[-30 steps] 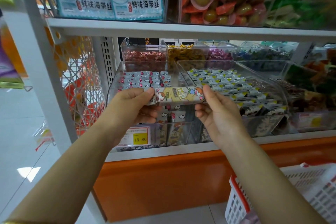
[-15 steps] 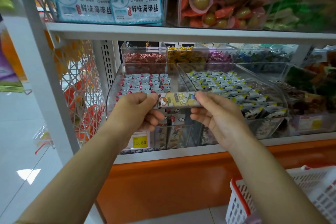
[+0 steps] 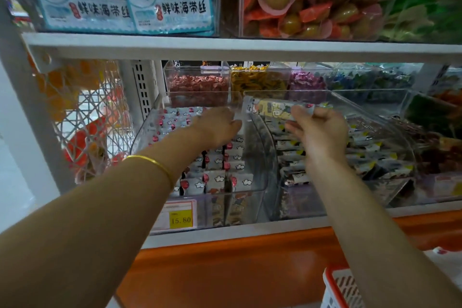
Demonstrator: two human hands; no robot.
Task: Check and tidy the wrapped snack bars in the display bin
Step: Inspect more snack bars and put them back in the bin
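So the right hand (image 3: 317, 127) has a long wrapped snack bar (image 3: 272, 109) pinched at its right end, fingers curled over the wrapper; the bar lies roughly level and sticks out to the left, up in the air above the wall between the two clear bins, not touching anything else as far as I can see. The left hand (image 3: 217, 125) is reached into the left bin (image 3: 262, 175), back of the hand up, low over the small wrapped bars (image 3: 235, 155) packed in rows in there; its fingers are hidden past the knuckles, so I honestly can't tell if it's gripping one or just resting flat. There's a thin gold bangle (image 3: 155, 165) on that forearm.

The right bin (image 3: 400, 137) is just beside the left one and holds a looser heap of dark-and-yellow packets (image 3: 362, 157); a price tag (image 3: 178, 216) reading 15.80 sits on the front of the left bin. Behind both bins is a row of clear boxes (image 3: 197, 85) with pink, yellow and purple sweets; the white shelf (image 3: 225, 47) above carries blue-and-white bags (image 3: 170, 0) with Chinese print, plus orange and green packs to the right, pretty blurry. Bottom right corner shows the edge of a red-and-white basket (image 3: 342, 287), well apart from the bins.
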